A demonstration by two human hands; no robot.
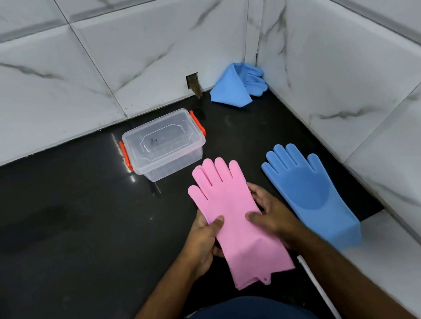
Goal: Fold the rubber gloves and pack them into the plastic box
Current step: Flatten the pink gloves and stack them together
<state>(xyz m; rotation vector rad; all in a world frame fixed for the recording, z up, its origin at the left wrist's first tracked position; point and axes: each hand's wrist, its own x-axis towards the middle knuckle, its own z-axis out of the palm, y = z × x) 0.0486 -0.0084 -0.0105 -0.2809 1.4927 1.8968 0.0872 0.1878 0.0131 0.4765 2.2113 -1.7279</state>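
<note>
- Fingers first, head view: both thumbs lie on top of the pink gloves and the other fingers curl under the edges, so each hand pinches the rubber rather than lying flat on it.
- Left hand grips the left edge at about mid-length; right hand grips the right edge opposite it.
- Layered cuff edges at the near end suggest two pink gloves stacked together, though I cannot be sure of the count.
- Taking the plastic box as landmark: the pink gloves are held just on the near side of it, fingertips pointing at its near corner and close to it.
- To the right of the box and nearer, a blue glove lies flat on the black counter, palm up, not yet folded.
- Beyond the box to the right, in the wall corner, another blue glove lies folded over.
- The box has its clear lid on, with orange clips at both ends, so it must be opened before packing.
- Judgement on the fold: the grip sits near the middle, a sensible hinge line. Bringing the finger end over toward the cuff, with edges kept aligned, should give a bundle short enough for the box.
- Rubber tends to spring back, so pressing the crease down firmly before letting go would help.
</note>
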